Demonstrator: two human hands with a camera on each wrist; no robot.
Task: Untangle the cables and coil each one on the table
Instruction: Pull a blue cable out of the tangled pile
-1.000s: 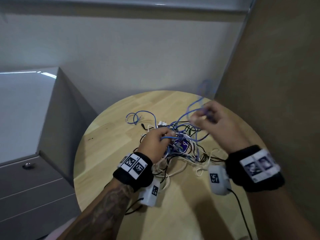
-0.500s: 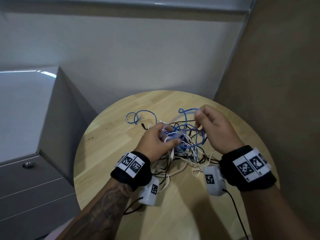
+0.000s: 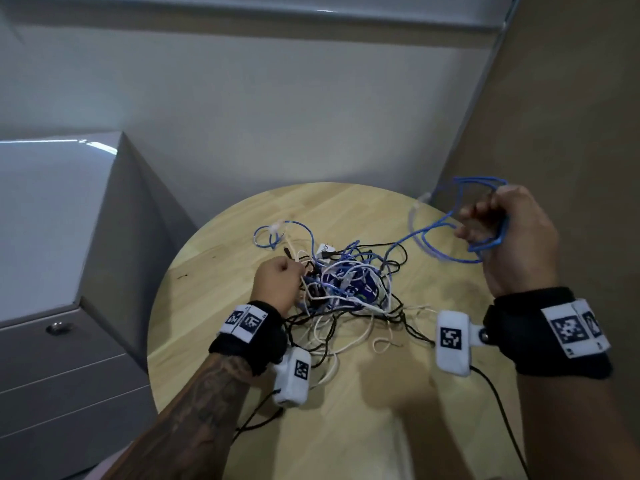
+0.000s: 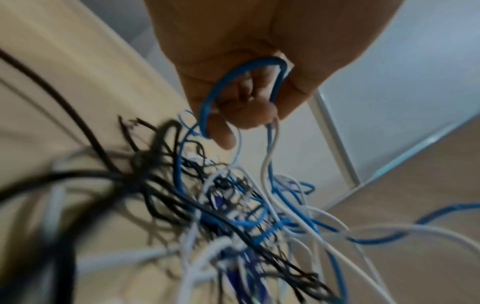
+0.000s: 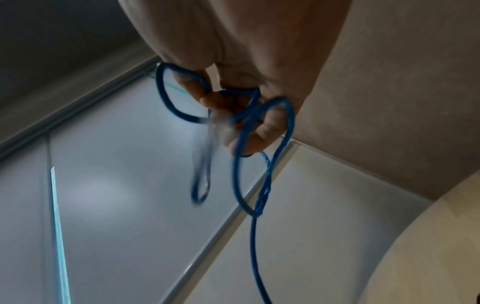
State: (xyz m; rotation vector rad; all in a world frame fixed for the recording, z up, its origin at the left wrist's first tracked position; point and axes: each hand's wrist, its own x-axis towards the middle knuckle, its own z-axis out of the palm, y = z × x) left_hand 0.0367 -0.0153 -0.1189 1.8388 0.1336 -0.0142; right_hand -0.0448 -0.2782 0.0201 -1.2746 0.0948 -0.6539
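Note:
A tangle of blue, white and black cables (image 3: pixel 349 289) lies in the middle of the round wooden table (image 3: pixel 214 320). My left hand (image 3: pixel 277 282) sits at the tangle's left edge, fingers curled round a blue and a white strand (image 4: pixel 272 115). My right hand (image 3: pixel 498 230) is raised over the table's far right side. It grips several loops of the blue cable (image 3: pixel 485 244) (image 5: pixel 244 123). From that hand the blue cable runs down and left into the pile. A free blue end with a clear plug (image 3: pixel 277 230) lies at the pile's far left.
A grey drawer cabinet (image 3: pixel 52 306) stands close to the table's left. A grey wall rises behind the table and a brown panel (image 3: pixel 571 133) on the right. Bare wood shows at the table's near edge (image 3: pixel 381 427).
My right hand has swung up and to the right, drawing blue cable loops out of the pile. The left hand stayed on the tangle, shifting slightly left.

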